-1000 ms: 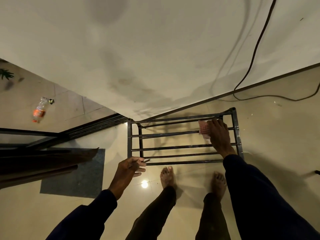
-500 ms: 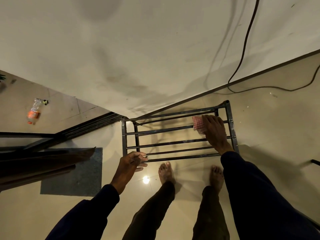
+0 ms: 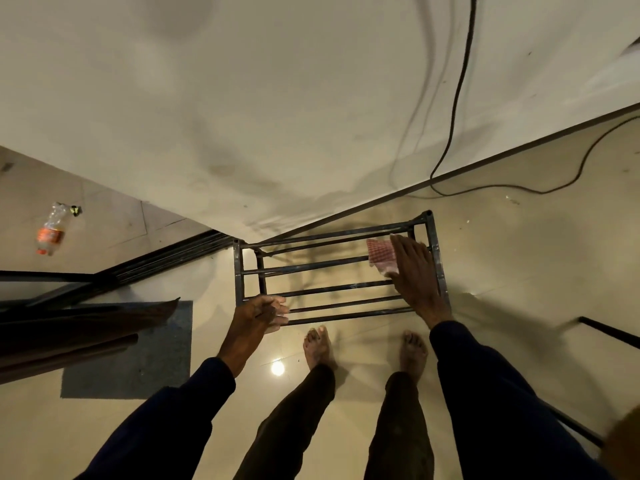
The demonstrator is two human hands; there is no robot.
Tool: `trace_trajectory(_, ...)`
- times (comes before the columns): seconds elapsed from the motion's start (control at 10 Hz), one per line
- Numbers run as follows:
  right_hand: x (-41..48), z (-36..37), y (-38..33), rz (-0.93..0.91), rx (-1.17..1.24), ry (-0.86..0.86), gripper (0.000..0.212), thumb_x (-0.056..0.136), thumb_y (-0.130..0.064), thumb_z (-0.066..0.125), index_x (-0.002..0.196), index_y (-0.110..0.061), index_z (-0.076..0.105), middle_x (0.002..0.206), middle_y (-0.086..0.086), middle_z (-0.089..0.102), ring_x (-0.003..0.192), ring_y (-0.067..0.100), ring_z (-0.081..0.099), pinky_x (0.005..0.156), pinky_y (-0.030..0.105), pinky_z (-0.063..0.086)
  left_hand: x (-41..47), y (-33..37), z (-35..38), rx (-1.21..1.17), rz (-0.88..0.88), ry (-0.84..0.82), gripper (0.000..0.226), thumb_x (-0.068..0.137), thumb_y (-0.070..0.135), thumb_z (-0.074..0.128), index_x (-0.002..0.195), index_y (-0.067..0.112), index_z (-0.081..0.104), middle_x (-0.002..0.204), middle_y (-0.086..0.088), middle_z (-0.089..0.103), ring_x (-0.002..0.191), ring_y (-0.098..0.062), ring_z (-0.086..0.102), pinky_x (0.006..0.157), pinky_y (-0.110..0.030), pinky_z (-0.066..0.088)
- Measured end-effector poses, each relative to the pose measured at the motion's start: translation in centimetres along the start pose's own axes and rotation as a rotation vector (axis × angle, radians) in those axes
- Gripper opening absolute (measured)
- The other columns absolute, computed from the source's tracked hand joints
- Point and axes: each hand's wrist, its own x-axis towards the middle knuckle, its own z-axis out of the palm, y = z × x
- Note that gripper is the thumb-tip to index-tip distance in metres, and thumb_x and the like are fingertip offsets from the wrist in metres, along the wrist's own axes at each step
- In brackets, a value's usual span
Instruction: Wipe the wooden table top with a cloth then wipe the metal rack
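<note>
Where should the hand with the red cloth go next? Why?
Probably slide the right hand and cloth leftward along the bars of the metal rack. The cloth lies at the right end, with most bar length to its left, and the left hand grips the near bar.

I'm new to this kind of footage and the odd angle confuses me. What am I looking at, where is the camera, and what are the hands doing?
No machine here: a person wears a wide-angle camera on the head, so you look down along their arms and legs to the floor. Before them stands a metal rack of dark bars. The left hand grips its near bar at the left corner, fingers curled round it. The right hand lies flat on the far right bars, pressing a red checked cloth onto them. Also on the floor: a plastic bottle, a grey mat and a black cable.
</note>
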Motion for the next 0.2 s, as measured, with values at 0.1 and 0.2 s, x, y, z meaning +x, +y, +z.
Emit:
trace_trajectory(0.1, -2.2, -3.1, -2.4, -0.006, -0.021, 0.003, 0.08, 0.093, -0.013, 0.082, 0.159, 0.003, 0.04, 0.162, 0.023, 0.045, 0.154, 0.039, 0.039, 0.133, 0.05, 0.022, -1.8, 2.9, -0.3, 0.014, 0.084, -0.017, 0.026, 0.104, 0.012, 0.052, 0.124, -0.001, 0.063, 0.114, -0.017, 0.072, 0.102, -0.032, 0.072, 0.084, -0.03, 0.059)
trace_trajectory(0.2, -4.6, -5.9, -5.4, 0.051, -0.09, -0.097, 0.088, 0.099, -0.031, 0.074, 0.167, -0.005, 0.023, 0.173, 0.013, 0.029, 0.163, 0.029, 0.022, 0.134, 0.04, 0.005, -4.4, 5.9, -0.7, 0.035, 0.145, 0.002, 0.024, 0.103, 0.007, 0.052, 0.122, -0.002, 0.065, 0.117, -0.019, 0.07, 0.105, -0.035, 0.07, 0.087, -0.033, 0.056)
